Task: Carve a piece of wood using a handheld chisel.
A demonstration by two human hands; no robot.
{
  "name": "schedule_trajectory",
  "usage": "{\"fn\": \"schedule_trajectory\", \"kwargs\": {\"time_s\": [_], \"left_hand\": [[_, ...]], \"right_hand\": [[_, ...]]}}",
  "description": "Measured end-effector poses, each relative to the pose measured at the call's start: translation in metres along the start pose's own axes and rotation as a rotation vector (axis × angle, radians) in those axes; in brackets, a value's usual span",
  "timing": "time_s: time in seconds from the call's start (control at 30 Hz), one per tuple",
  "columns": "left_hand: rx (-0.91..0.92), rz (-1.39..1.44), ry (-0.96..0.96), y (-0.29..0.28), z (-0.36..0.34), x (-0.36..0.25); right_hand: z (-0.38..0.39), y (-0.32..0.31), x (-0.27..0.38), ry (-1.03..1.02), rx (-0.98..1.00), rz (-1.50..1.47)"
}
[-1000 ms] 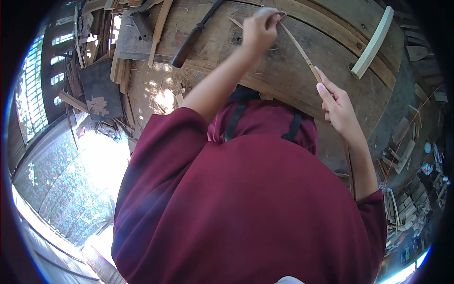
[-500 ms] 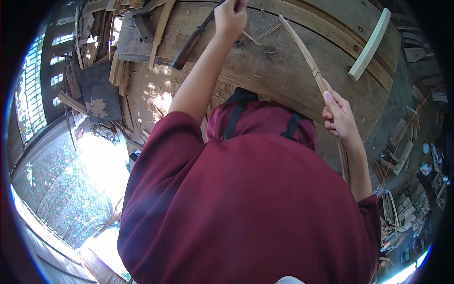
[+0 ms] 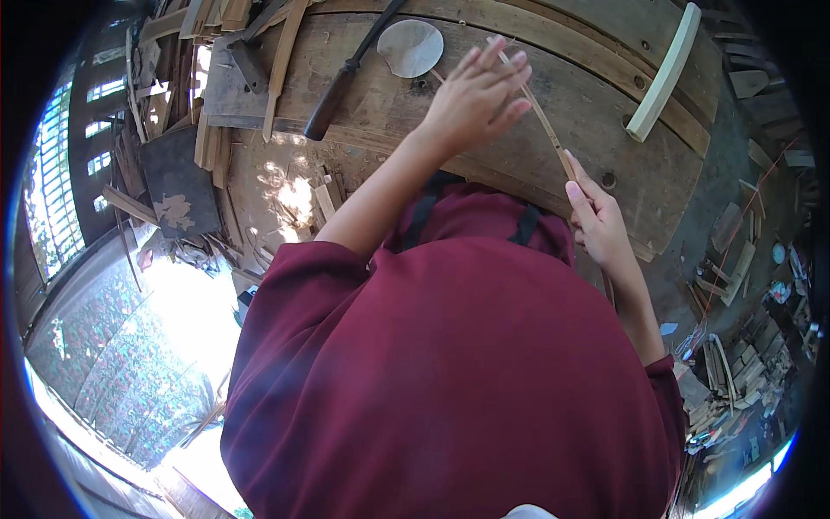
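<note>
My right hand (image 3: 598, 221) is closed around a thin, slightly bent wooden strip (image 3: 547, 123), thumb along it. The strip slants up and left over the bench, and its other end runs down beside my right forearm. My left hand (image 3: 475, 102) is spread open near the strip's far end, its fingers slightly blurred; whether they touch the strip I cannot tell. Just beyond the left hand lies a pale, round, flat disc (image 3: 411, 48). A long, dark metal tool with a dark wooden handle (image 3: 331, 104), perhaps a file, rests left of the disc.
The worn wooden workbench (image 3: 644, 186) spans the area ahead of me. A pale curved wooden piece (image 3: 666, 73) lies at its right. On the left are a flat wooden slat (image 3: 284, 73) and a dark metal bracket (image 3: 248, 67). Wood scraps (image 3: 743, 381) cover the floor at right.
My left hand has moved down and right from the bench's far side to the strip's far end, fingers now spread. The pale disc has come into view. My right hand shifted slightly left with the strip.
</note>
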State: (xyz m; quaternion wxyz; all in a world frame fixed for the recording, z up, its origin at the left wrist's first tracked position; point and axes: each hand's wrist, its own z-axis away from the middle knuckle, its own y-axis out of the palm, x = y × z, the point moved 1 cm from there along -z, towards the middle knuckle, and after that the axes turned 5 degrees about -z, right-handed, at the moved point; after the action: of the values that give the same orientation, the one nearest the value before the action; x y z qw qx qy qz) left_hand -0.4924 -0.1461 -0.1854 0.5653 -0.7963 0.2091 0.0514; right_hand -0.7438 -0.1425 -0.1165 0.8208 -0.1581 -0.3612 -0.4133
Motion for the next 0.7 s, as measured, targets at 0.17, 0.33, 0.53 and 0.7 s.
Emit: {"fn": "schedule_trajectory", "kwargs": {"time_s": [0.17,0.33,0.53,0.7], "left_hand": [[0.014,0.165,-0.070,0.015,0.010,0.010],[-0.011,-0.082,-0.154,0.019,-0.001,0.050],[-0.096,-0.413,-0.357,0.006,0.012,0.073],[-0.138,-0.135,-0.420,0.002,0.031,0.105]], "right_hand": [[0.003,0.004,-0.002,0.002,0.012,-0.033],[0.002,0.006,-0.008,-0.003,0.023,-0.033],[0.000,0.004,-0.008,0.079,0.041,-0.156],[-0.003,0.004,-0.009,0.064,0.060,-0.165]]}}
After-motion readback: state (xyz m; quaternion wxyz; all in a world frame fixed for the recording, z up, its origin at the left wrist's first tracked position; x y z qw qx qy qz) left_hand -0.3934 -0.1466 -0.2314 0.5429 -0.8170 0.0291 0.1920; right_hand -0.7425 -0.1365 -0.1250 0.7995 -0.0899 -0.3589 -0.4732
